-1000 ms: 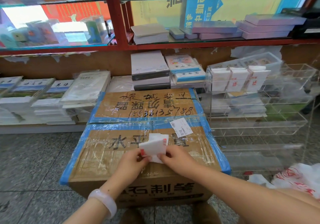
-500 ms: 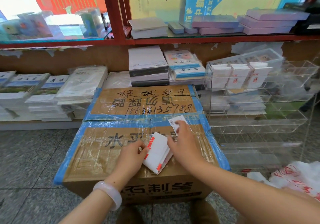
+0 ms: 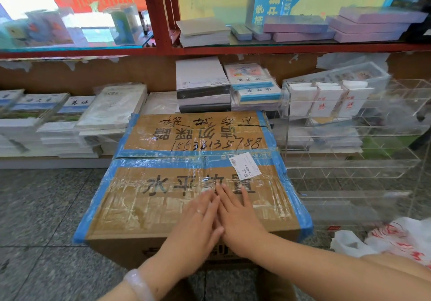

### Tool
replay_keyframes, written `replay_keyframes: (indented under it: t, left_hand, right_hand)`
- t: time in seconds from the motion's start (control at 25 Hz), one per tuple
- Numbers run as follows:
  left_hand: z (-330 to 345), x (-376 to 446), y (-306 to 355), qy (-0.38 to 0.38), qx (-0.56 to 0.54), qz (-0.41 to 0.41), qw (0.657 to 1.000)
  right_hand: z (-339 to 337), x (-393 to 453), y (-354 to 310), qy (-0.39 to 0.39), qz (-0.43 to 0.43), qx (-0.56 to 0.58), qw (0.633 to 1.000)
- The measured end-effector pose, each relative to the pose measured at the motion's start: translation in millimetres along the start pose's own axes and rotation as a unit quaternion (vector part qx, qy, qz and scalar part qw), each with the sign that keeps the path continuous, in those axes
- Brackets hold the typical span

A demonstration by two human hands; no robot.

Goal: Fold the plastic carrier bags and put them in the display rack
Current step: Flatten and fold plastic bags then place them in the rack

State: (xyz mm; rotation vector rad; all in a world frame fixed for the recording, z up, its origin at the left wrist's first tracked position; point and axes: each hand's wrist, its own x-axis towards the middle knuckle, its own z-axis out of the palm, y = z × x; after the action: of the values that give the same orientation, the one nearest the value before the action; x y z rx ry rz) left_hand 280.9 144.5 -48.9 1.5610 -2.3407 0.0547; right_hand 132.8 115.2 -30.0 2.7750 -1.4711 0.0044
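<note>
Both hands lie flat, side by side, at lower centre of the frame on top of a brown cardboard box sealed with blue tape and clear film point(image 3: 163, 207). Left hand point(image 3: 198, 221): fingers straight, close together, palm down; thin ring on one finger; pale translucent bangle point(image 3: 140, 284) on the wrist. Right hand point(image 3: 235, 209): fingers straight, slightly spread, palm down, its inner edge touching the left hand.

The folded carrier bag being worked on is not visible; whether it lies beneath the palms cannot be told.

White shipping label point(image 3: 245, 166) stuck on the box top, just above the right fingertips. Handwritten black characters and digits across the far half of the box.

Clear acrylic display rack with tiered compartments point(image 3: 349, 160) stands at right of the frame, beside the box. Its top row holds three folded white carrier bags with red print point(image 3: 326, 101), upright. Lower tiers look bare.

Loose white plastic carrier bags with red print point(image 3: 396, 237) heaped at lower right, on the grey speckled floor point(image 3: 46, 207).

Stacked exercise books point(image 3: 58, 123) at left, behind the box; red-framed glass shelving point(image 3: 154, 13) across the top.
</note>
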Motion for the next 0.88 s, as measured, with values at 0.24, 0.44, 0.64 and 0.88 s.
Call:
replay_keyframes:
  t: [0.24,0.44,0.64,0.88]
  left_hand:
    - [19,-33,-8,-0.077,0.063,0.027,0.995]
    - [7,-24,-6,-0.088,0.073,0.061,0.992]
    - [-2,-14,-2,-0.126,0.058,0.043,0.989]
    - [-49,-6,-10,-0.098,-0.032,-0.023,0.994]
  right_hand:
    - [17,-5,3,-0.091,0.034,0.072,0.993]
    - [4,-10,32,-0.099,-0.016,0.030,0.995]
    - [6,-11,43,-0.110,0.052,0.040,0.992]
    - [-37,-13,56,-0.095,0.151,0.213,0.961]
